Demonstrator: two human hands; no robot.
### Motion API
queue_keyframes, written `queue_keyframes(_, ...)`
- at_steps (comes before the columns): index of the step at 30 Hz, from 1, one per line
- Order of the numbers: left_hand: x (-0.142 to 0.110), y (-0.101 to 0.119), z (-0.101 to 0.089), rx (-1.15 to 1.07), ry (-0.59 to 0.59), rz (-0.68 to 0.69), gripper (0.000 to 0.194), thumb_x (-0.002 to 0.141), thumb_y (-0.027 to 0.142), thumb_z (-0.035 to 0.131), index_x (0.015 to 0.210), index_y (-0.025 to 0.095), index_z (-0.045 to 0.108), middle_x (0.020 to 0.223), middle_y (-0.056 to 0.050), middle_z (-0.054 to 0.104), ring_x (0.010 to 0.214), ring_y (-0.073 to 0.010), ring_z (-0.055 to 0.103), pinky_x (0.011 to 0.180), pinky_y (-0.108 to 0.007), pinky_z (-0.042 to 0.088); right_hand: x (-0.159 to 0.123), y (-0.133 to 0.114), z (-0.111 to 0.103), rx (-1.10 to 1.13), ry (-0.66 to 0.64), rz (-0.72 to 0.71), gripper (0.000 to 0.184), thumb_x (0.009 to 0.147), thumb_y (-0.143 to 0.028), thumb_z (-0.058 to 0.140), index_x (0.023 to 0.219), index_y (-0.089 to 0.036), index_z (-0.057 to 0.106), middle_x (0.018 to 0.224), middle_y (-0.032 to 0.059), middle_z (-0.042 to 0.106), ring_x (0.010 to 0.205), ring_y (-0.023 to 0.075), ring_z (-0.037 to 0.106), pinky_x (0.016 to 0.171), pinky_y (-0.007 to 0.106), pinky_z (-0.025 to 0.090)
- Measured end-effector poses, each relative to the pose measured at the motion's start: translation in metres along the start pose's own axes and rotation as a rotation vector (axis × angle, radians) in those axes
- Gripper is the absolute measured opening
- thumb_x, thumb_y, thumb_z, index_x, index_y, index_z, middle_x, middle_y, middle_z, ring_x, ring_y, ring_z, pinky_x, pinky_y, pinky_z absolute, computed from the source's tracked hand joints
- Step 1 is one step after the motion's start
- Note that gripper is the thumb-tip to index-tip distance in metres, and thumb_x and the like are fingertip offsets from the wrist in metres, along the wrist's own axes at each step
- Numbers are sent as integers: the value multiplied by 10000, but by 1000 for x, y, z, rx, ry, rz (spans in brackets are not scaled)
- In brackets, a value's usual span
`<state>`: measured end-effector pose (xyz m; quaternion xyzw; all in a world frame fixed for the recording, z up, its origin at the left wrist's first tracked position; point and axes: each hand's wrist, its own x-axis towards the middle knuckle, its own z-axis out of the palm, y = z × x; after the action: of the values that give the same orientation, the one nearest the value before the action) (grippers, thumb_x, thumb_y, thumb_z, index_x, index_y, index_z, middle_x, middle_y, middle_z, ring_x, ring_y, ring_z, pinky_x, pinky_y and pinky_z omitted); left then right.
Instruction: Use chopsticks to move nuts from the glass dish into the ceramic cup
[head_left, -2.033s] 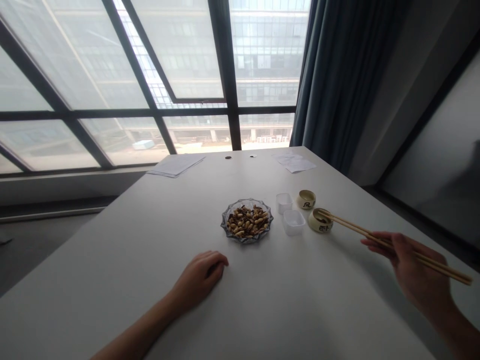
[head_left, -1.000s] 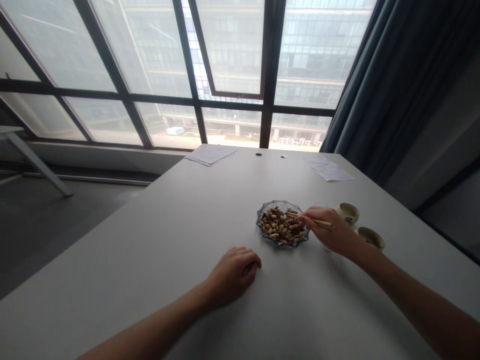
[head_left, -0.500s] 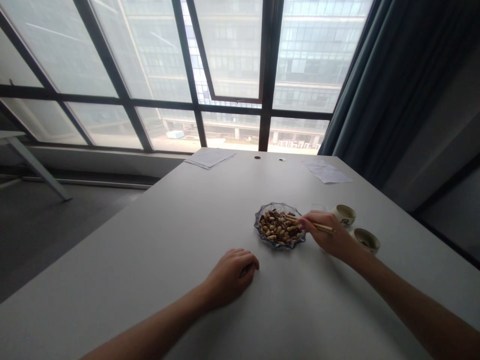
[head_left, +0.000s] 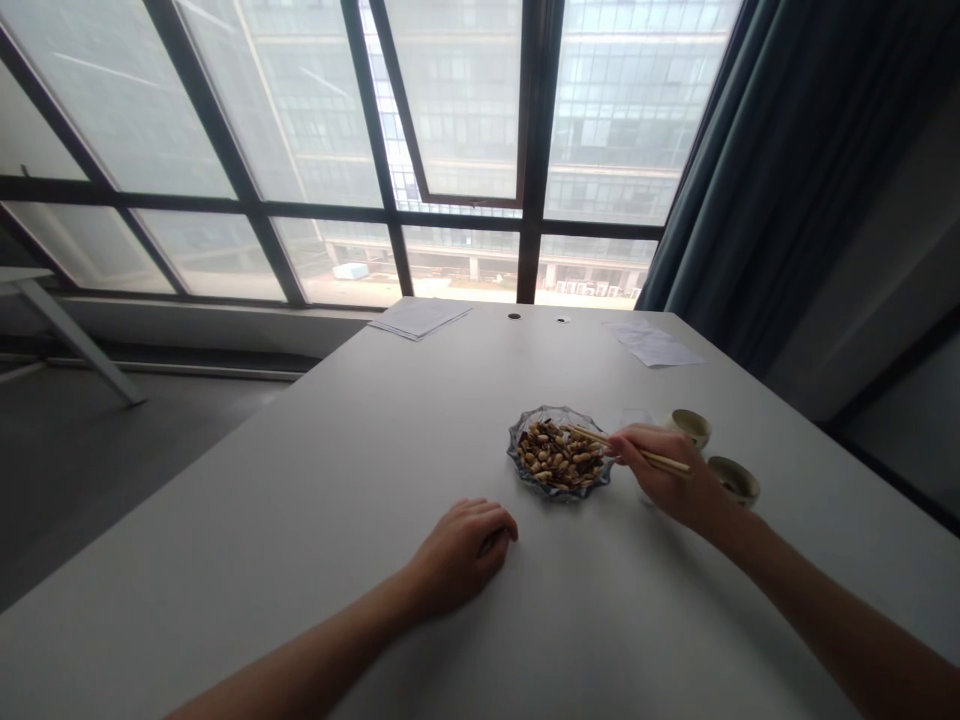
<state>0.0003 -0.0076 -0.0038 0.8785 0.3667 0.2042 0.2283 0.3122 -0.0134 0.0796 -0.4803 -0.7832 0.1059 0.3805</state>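
Note:
A pair of light wooden chopsticks [head_left: 591, 436] is gripped in my right hand [head_left: 664, 475]. Their tips reach over the far right part of a clear scalloped glass bowl [head_left: 517, 466]. Inside it lies a heap of mixed nuts and dark seeds [head_left: 556, 458]; whether the tips pinch a piece is too small to tell. My left hand [head_left: 466, 548] rests on the table in front of the bowl, fingers curled in loosely with nothing seen in them. Behind my right hand stand two small ceramic cups, one farther [head_left: 691, 424] and one nearer [head_left: 733, 480], both partly hidden.
The white table [head_left: 337, 470] runs up to a wall of windows. Stacked papers [head_left: 421, 318] lie at its far left corner, and more sheets [head_left: 656, 343] at the far right. Something transparent [head_left: 636, 415] sits partly behind my right hand. A dark curtain [head_left: 720, 220] hangs on the right.
My right hand and the chopsticks have shifted slightly right, and the chopsticks' back ends now stick out farther past the hand. The left hand stays in place.

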Motion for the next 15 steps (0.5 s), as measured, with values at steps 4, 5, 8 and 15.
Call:
queue_keyframes(4,0,-1,0,-2,-6,-3,201,902,109,535,932,242,681,905,-2,717,875,-195,613,849,-307,416,-15,-2,-23,60,79,78,296,1007,-406,544,931,-217,758,855,81,748,718,210,692,653,348,532)
queue_keyframes(5,0,-1,1,-4,-5,-3,199,902,109,534,931,242,680,905,-2,718,876,-195,614,851,-307,415,-19,-3,-28,71,108,106,293,1004,-413,549,947,-221,764,876,81,756,728,212,702,662,345,542)
queue_keyframes(8,0,-2,1,-8,-2,2,198,907,108,530,925,241,676,899,1,716,877,-192,616,855,-305,414,-27,-7,-38,105,136,157,284,998,-415,561,961,-228,771,911,69,763,755,206,716,684,330,551)
queue_keyframes(15,1,-2,1,0,9,0,193,906,111,530,917,243,671,889,5,714,877,-192,620,845,-297,420,-5,-10,-24,75,-68,25,296,995,-373,577,843,-190,752,825,64,726,749,184,661,697,313,482)
